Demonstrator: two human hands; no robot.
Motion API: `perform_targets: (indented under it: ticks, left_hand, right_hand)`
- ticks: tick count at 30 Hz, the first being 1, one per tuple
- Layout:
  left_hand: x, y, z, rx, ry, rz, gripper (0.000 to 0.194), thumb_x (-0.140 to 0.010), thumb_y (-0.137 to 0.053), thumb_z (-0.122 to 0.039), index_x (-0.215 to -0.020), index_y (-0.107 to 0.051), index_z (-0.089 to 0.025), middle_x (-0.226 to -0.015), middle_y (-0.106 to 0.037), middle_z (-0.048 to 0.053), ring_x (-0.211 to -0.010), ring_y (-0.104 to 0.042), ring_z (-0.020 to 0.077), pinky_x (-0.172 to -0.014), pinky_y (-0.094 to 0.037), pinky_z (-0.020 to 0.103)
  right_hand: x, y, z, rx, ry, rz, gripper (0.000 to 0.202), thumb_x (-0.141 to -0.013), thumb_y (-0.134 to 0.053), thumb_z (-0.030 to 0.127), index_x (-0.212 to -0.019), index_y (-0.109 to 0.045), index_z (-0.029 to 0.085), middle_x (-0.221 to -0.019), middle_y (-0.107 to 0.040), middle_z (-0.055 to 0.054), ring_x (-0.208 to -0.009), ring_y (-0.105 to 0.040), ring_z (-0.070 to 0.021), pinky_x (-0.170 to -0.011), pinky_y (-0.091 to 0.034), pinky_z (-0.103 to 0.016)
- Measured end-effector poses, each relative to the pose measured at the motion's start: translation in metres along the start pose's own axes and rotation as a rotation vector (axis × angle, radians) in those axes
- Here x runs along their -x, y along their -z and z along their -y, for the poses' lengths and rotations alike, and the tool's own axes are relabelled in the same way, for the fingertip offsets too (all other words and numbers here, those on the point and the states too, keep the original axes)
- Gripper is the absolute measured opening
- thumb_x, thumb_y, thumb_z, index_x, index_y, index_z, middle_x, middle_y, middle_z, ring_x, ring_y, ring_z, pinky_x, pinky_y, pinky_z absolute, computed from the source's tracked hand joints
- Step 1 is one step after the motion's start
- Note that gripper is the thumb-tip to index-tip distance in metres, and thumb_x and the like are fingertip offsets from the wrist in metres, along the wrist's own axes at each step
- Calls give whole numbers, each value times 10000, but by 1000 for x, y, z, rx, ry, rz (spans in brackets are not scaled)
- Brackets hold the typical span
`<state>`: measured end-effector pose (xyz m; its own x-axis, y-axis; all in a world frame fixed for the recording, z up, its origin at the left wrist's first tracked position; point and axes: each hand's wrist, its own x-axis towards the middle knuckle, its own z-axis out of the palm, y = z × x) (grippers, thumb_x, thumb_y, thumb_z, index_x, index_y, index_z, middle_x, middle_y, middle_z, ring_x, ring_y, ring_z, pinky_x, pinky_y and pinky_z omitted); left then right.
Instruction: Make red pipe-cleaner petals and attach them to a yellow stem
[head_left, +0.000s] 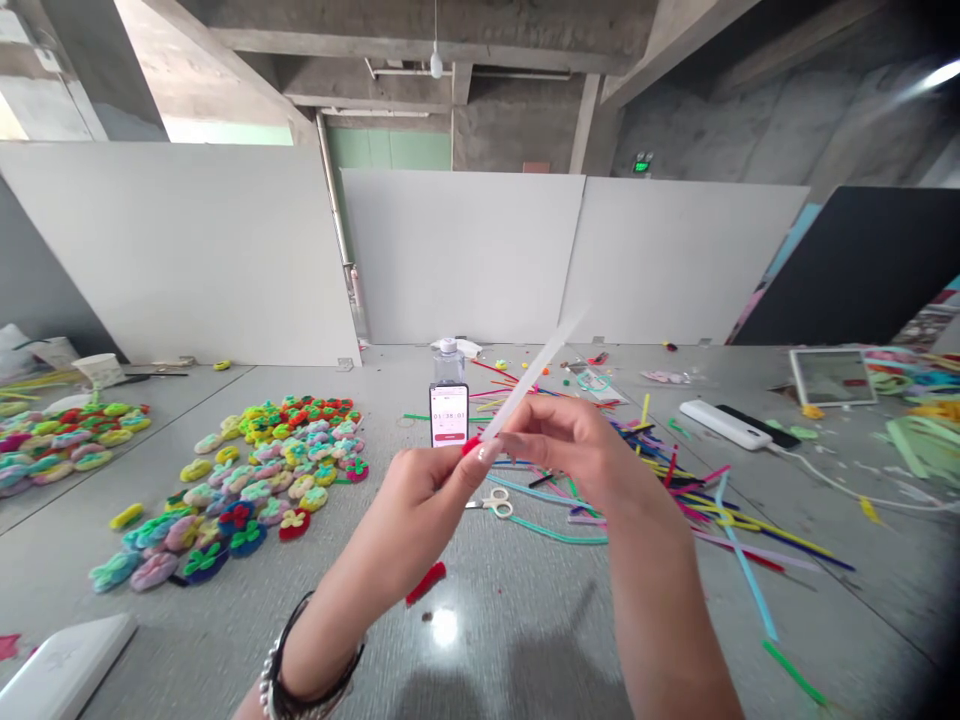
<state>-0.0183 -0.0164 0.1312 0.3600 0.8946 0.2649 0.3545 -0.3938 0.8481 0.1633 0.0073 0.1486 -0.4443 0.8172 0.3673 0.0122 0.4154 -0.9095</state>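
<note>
My left hand [431,505] is closed, its thumb and fingers pinching a small red pipe-cleaner piece [471,445]. Against it, the fingertips of my right hand [566,440] pinch the lower end of a white pipe cleaner [534,372], which slants up to the right. The two hands meet at the fingertips, so the exact contact between red and white is partly hidden. Below them on the tabletop lies a short red pipe-cleaner coil [425,583]. Small scissors with pale handles [499,502] lie just behind my hands.
Many fuzzy flower shapes [259,480] are spread at the left. Loose coloured pipe cleaners [739,520] lie at the right. A phone showing a timer [449,412] leans on a bottle [448,362]. A white power bank [724,425] with a cable and a white box [71,665] also lie here.
</note>
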Motion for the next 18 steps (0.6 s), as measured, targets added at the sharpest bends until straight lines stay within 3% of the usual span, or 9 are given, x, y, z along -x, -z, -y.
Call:
perform_targets:
  ticks: [7,10,18]
  left_hand:
    - [-1,0,0,-87,-26,-24,516,-940,-366,-538,-567,-231,-208,-538,-176,-56,-491,-160,80,-431,-115,257]
    - [1,3,-1,-23,-1,9,538,-938,-362,-560,-547,-262,-204,-512,-200,-58,-479,-174,78,-433,-129,261]
    - [2,7,0,617,11,271,572,-911,-401,-604,-536,-217,-212,-427,-173,-85,-383,-123,48,-383,-100,235]
  right_hand:
    - [1,-5,5,43,63,-154,311,-814,-682,452,-681,-585,188,-654,-489,6,-635,-428,-124,-542,-292,-279]
    - [1,-9,5,56,116,-199,278,-829,-677,418,-688,-582,198,-654,-481,10,-635,-419,-124,-541,-295,-279]
    - [-2,-10,0,-51,111,52,309,-832,-683,356,-644,-501,192,-660,-408,33,-572,-342,-89,-492,-252,-261]
